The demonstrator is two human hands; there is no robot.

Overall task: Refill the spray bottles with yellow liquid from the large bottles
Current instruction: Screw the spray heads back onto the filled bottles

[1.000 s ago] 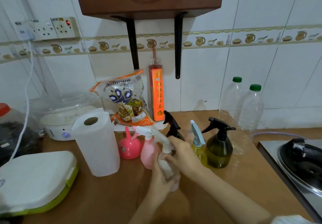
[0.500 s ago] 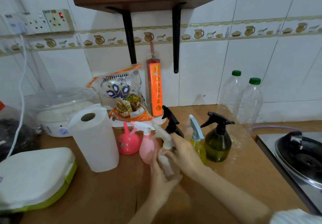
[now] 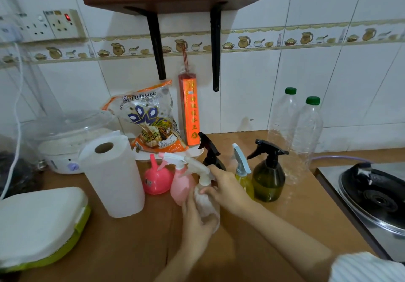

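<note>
The white spray bottle (image 3: 206,202) stands on the tabletop (image 3: 135,244) right in front of you. Your left hand (image 3: 196,220) wraps its body from below and your right hand (image 3: 225,188) curls round the collar just under the white trigger head. Both hands are clamped on it.

This looks like the unscrewing step. Keep the left grip firm and low so the body cannot spin, and turn only the collar with the right. Lift the head straight up once the thread lets go, since a dip tube probably hangs beneath it.

Just behind your grip stands the pink spray bottle (image 3: 182,185), so watch its nozzle as you twist. To the right of your right hand are the yellow spray bottle (image 3: 243,176) and the dark green one (image 3: 268,178). Beyond them the two large bottles (image 3: 300,137) stand capped and look nearly empty.
</note>
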